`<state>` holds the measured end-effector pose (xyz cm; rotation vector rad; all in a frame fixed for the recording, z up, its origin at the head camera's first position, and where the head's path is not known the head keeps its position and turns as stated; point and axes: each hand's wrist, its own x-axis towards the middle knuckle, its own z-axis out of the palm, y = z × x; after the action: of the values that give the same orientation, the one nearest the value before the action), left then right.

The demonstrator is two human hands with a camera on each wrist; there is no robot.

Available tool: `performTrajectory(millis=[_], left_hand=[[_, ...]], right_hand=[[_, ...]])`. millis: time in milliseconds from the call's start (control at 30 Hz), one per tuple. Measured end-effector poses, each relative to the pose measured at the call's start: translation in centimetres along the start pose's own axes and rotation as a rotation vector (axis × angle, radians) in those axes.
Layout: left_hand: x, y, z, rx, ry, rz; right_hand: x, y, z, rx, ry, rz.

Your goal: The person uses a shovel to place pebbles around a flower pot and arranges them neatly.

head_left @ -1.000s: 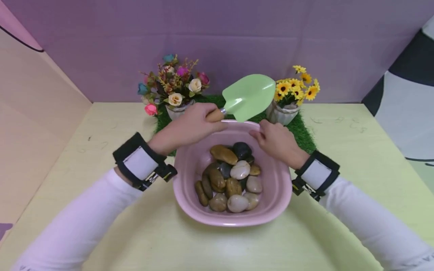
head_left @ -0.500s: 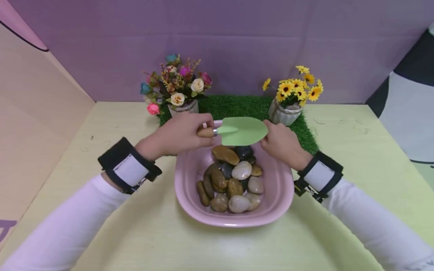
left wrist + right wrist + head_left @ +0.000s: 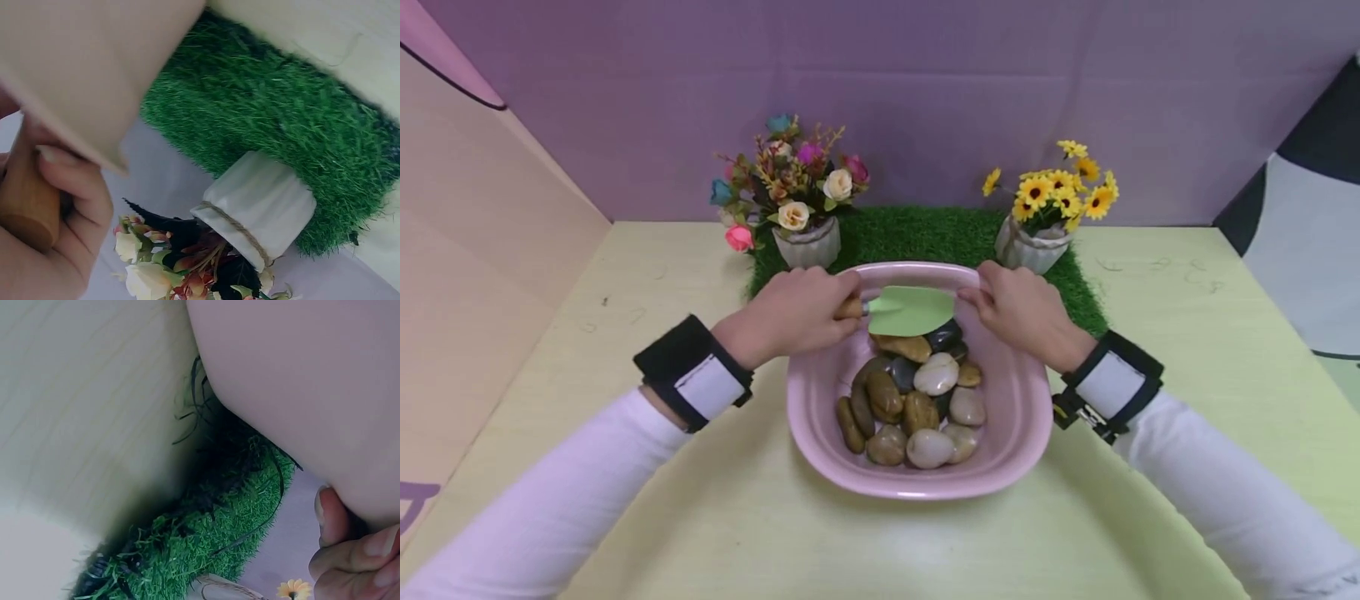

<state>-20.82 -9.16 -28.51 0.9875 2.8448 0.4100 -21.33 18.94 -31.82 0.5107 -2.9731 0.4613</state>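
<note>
A pink basin [image 3: 919, 487] sits in the middle of the table with several smooth stones [image 3: 921, 412] inside, brown, black and whitish. My left hand [image 3: 797, 310] grips the wooden handle [image 3: 29, 209] of a garden trowel at the basin's far left rim. The trowel's light green blade [image 3: 912, 310] points right, over the far inside of the basin, and overlaps the rear stones. At the far right rim, my right hand [image 3: 1019, 310] holds the basin's edge; in the right wrist view its fingertips [image 3: 377, 542] lie curled against the outer wall.
Behind the basin lies a green artificial grass mat [image 3: 917, 229]. Mixed roses stand in a pale pot [image 3: 808, 243] at back left. Yellow flowers fill another pot [image 3: 1030, 247] at back right, near the right hand. A purple backdrop [image 3: 917, 125] rises behind.
The trowel blade has swung down from above the far rim to a low position inside the basin. My left hand has moved slightly down and left; the right hand stays at the rim.
</note>
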Motion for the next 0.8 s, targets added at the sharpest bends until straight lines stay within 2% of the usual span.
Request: performTrajectory(millis=[200,367,633,800], left_hand=[[0.3,-0.2,0.7,-0.006,0.040,0.006],[0.3,0.0,1.1,0.034,0.041,0.010],[0.3,0.4,1.5,0.165,0.084,0.105],[0.4,0.4,1.5,0.170,0.076,0.101]], right_hand=[[-0.1,0.2,0.0,-0.017,0.010,-0.005],[0.0,0.3,0.0,0.001,-0.009,-0.009],[0.0,0.5,-0.3,0.002,-0.028,-0.008],[0.0,0.4,-0.3,0.007,-0.035,-0.003]])
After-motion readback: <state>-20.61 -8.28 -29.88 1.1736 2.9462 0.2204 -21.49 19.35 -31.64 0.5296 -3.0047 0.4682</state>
